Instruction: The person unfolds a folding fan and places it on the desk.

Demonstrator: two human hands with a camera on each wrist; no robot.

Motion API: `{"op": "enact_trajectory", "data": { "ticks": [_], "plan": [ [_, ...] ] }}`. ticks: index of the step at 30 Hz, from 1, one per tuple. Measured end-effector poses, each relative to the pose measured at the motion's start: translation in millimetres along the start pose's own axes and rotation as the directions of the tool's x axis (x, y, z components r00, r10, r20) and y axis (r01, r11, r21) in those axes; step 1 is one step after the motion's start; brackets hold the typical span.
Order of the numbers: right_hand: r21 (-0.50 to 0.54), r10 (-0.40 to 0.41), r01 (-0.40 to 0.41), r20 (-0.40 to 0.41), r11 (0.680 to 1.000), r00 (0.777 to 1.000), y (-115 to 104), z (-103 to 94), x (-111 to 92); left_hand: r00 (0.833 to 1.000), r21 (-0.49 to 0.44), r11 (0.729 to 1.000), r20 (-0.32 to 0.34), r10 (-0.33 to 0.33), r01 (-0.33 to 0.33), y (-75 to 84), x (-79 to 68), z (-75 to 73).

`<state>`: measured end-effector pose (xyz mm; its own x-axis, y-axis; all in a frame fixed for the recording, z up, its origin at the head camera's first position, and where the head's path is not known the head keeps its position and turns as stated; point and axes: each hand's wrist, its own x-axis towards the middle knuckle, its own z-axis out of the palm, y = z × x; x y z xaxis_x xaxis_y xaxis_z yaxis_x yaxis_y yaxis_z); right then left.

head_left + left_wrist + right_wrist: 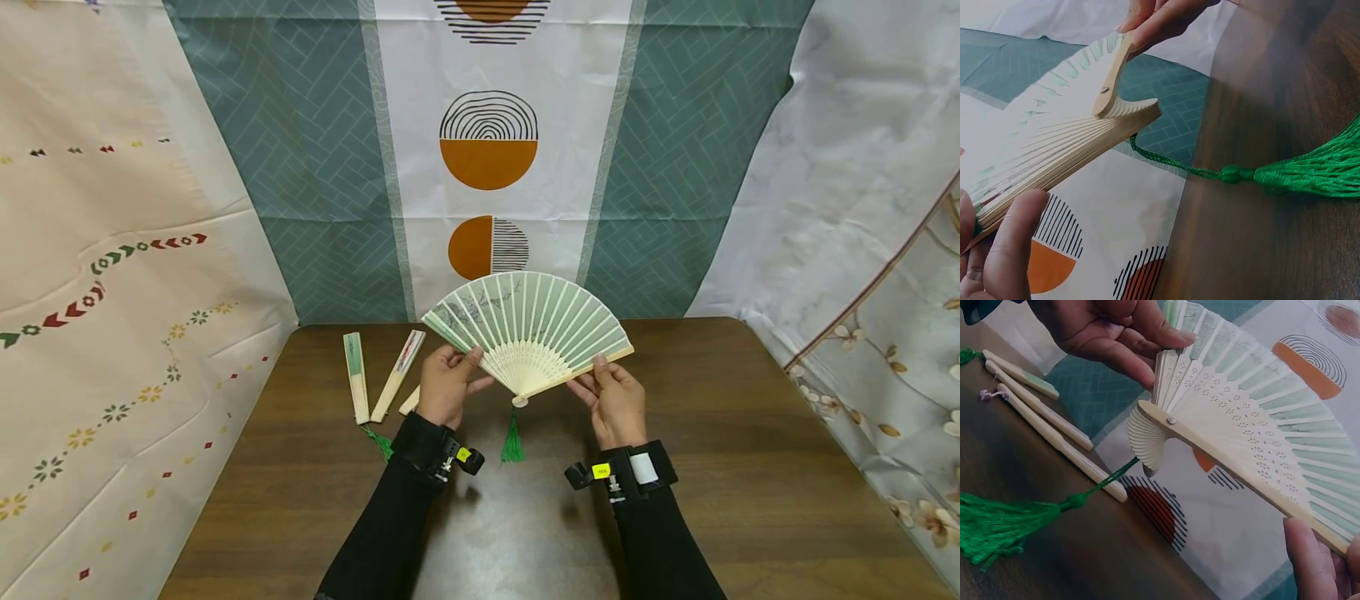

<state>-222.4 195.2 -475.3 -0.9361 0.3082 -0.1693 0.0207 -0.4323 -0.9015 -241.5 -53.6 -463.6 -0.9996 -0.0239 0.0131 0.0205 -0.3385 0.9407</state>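
Note:
A pale green folding fan (525,329) with light wooden ribs is spread wide above the table, its pivot end down. My left hand (447,387) pinches its left outer edge, and my right hand (618,407) pinches the right guard stick between thumb and fingers. Dark branch-like drawing marks the left part of the fan leaf. From the pivot hangs a green tassel (513,442). Several ribs lie bunched together near my left fingers (1013,234) in the left wrist view. Small cut-out flowers pattern the ribs (1235,412) in the right wrist view.
Left of my hands, a folded fan with a green leaf (356,377) and a second folded fan (397,377) lie on the brown table (750,467). A third folded fan (1063,447) is partly hidden by my left hand in the head view. Patterned cloth (322,150) hangs behind.

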Motion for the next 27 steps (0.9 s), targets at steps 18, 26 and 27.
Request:
{"op": "enact_trajectory", "data": {
  "ticks": [18, 26, 27],
  "plan": [
    [0.099, -0.016, 0.021, -0.054, 0.995, 0.998, 1.0, 2.8, -1.9, 0.997, -0.093, 0.994, -0.062, 0.047, -0.052, -1.4, -0.7, 4.3],
    [0.161, -0.008, 0.019, -0.066, 0.987, 0.998, 1.4, 4.0, -2.6, 0.995, -0.111, 0.991, -0.075, 0.062, -0.07, -2.3, -0.6, 6.1],
    [0.171, -0.008, 0.019, -0.067, 0.985, 0.998, 1.6, 4.2, -2.7, 0.995, -0.113, 0.991, -0.078, 0.065, -0.074, -2.5, -0.5, 6.3]
  ]
}}
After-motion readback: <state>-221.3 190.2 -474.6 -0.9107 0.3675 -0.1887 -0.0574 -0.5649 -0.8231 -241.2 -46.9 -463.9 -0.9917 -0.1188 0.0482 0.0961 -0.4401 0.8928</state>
